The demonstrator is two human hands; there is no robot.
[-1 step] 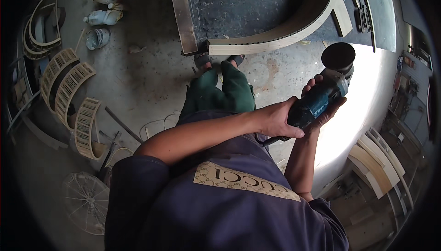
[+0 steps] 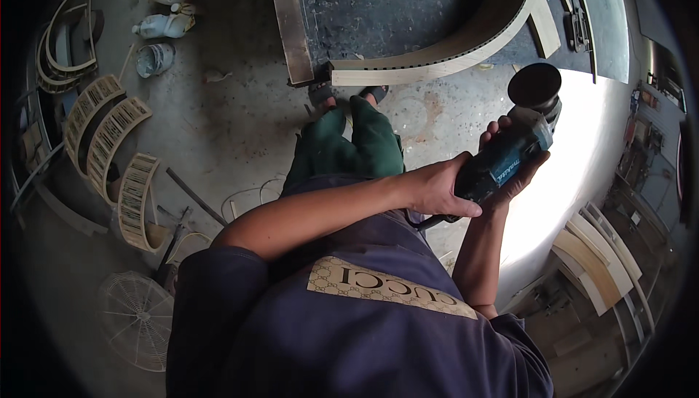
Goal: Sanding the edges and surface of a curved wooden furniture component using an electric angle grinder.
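An angle grinder (image 2: 496,166) with a teal and black body is held up to the right of my torso. Its round dark disc (image 2: 535,86) faces upward at the far end, apart from any wood. My left hand (image 2: 441,185) is closed round the rear of the body, its arm crossing in front of me. From beneath, my right hand (image 2: 518,184) cradles the grinder, fingers curled up at both sides; its palm is hidden. A dark cord (image 2: 429,222) leaves the rear end by my shirt. Beyond the feet, a curved wooden frame (image 2: 429,72) lies on the dark worktable (image 2: 378,16).
Curved slatted wooden pieces (image 2: 116,136) stand on the floor at left, with plastic jugs (image 2: 164,27) and a bucket (image 2: 154,60) farther off. A round fan guard (image 2: 138,321) is at near left. Curved panels (image 2: 597,260) lean at right. Metal clamps (image 2: 575,27) rest on the table.
The grinder's disc end has shifted very slightly up and to the left. Both hands keep the same hold.
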